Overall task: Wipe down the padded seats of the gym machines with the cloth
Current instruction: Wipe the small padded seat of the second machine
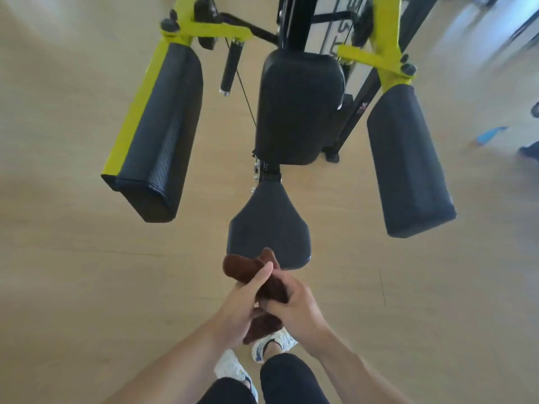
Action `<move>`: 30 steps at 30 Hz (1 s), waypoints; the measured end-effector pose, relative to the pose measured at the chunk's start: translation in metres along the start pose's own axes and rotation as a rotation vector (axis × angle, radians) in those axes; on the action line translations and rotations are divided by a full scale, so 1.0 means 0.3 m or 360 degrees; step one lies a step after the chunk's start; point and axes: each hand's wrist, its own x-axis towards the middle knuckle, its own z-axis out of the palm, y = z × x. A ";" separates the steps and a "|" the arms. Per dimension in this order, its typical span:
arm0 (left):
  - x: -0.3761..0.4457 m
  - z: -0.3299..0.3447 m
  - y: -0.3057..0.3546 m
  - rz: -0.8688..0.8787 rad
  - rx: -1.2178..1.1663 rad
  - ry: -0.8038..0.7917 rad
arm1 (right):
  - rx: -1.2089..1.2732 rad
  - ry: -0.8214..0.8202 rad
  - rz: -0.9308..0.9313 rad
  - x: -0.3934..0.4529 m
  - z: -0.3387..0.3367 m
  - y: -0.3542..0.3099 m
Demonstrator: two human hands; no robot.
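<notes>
A brown cloth (272, 287), bunched up, is held between both hands just in front of the near edge of the black padded seat (269, 225). My left hand (242, 307) grips the cloth from the left with the thumb laid along its top. My right hand (294, 304) curls round its lower part from the right. Behind the seat rises the black back pad (297, 106). Two long black arm pads hang on yellow-green arms, the left arm pad (160, 132) and the right arm pad (408, 161).
The machine's black upright frame (294, 18) and a hanging black handle (230, 68) stand behind the pads. Pale wooden floor (73, 272) lies all around. A blue object (490, 134) lies on the floor at the right. My white shoes (271, 342) are below the hands.
</notes>
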 end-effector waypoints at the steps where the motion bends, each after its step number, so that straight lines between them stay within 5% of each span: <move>1: -0.021 0.018 0.016 0.0050 0.0028 -0.0001 | 0.0045 -0.0075 -0.0024 -0.021 -0.008 -0.019; 6: -0.071 0.078 0.055 0.0301 0.0061 0.0279 | 0.0318 -0.0011 -0.0056 -0.061 -0.077 -0.065; 18: -0.110 0.219 0.061 0.0489 0.0377 0.0455 | -0.0731 -0.0026 -0.0100 -0.040 -0.175 -0.054; 23: -0.099 0.294 0.048 0.0658 0.0531 0.0663 | -0.0825 0.0167 0.0138 -0.058 -0.320 0.022; 30: -0.082 0.266 0.052 0.0796 0.1081 0.0825 | -0.1170 0.0536 -0.0089 -0.072 -0.499 0.030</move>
